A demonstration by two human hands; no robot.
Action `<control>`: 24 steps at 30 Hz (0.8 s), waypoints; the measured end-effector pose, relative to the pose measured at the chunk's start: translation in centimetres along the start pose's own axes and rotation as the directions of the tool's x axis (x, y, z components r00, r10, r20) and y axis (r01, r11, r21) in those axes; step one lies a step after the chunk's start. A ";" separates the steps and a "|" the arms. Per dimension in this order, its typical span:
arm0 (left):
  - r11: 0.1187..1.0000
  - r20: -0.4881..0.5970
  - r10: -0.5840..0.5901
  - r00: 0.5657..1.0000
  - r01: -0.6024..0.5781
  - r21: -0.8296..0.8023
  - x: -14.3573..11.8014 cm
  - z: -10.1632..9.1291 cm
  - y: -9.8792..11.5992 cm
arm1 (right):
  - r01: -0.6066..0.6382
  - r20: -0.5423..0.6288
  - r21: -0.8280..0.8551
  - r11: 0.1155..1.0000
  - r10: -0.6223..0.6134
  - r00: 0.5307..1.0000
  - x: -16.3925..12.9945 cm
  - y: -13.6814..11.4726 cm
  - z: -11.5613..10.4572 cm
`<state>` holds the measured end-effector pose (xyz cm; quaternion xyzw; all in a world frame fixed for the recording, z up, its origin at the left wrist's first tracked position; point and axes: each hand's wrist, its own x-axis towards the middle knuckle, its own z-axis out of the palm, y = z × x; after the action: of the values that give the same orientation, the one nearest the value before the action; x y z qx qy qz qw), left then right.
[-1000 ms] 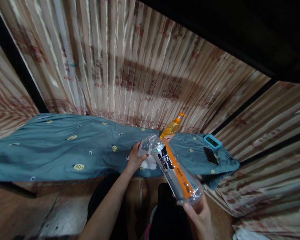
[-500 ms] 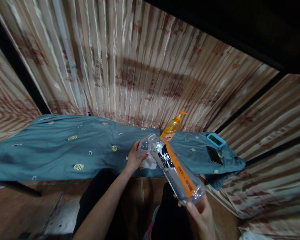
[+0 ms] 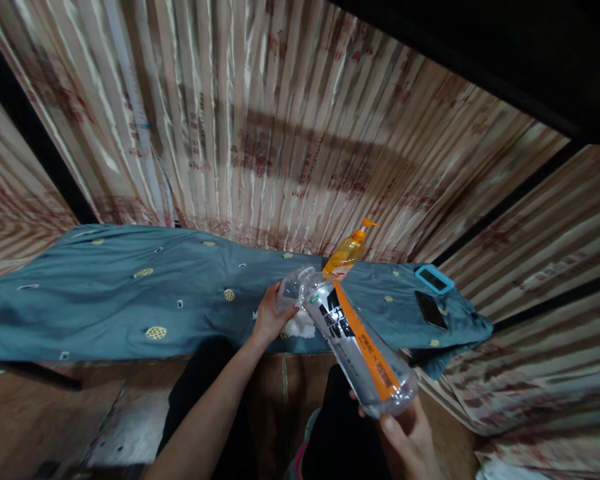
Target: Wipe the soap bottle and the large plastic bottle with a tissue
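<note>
My left hand (image 3: 271, 315) is wrapped round a clear plastic cup (image 3: 291, 288), tilted with its mouth towards the bottle. In my right hand (image 3: 405, 430) is a large clear plastic bottle (image 3: 357, 347) with an orange and silver label, gripped near its base. The bottle slants, its neck end at the cup's rim; whether they touch I cannot tell. No liquid can be made out in either. Below the cup a white patch (image 3: 300, 325) shows on the cloth, partly hidden. Just behind the bottle's neck stands an orange pump bottle (image 3: 345, 255).
A blue-green patterned cloth (image 3: 190, 280) covers the long narrow table. At its right end lie a blue-framed timer-like device (image 3: 434, 279) and a dark phone (image 3: 431, 310). Behind hang pleated curtains (image 3: 280, 133), with dark frame bars (image 3: 510, 200) at the sides.
The bottle's base and my right hand have shifted slightly right and down. The cup and my left hand stay nearly in place; the view has moved a little.
</note>
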<state>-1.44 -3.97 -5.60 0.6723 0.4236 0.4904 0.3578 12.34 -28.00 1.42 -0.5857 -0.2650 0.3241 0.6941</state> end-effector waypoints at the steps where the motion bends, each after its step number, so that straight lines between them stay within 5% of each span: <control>1: 1.000 -0.001 0.002 1.000 -0.002 0.001 0.0 0.0 0.0 | -0.008 0.003 0.006 1.000 0.008 1.000 -0.1 -0.1 0.1; 12: 0.997 -0.012 0.078 0.997 -0.077 0.026 0.1 0.5 -0.7 | -0.043 -0.019 -0.020 0.999 0.043 0.999 -0.4 -0.8 0.3; 24: 0.997 0.067 -0.079 0.995 0.080 -0.005 -0.3 1.0 -1.0 | -0.013 -0.072 -0.058 0.998 0.009 0.997 -0.5 -1.4 0.9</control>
<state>-0.73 -3.96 -6.94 0.6695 0.4359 0.4549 0.3936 11.55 -28.02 2.99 -0.6186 -0.2459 0.2988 0.6838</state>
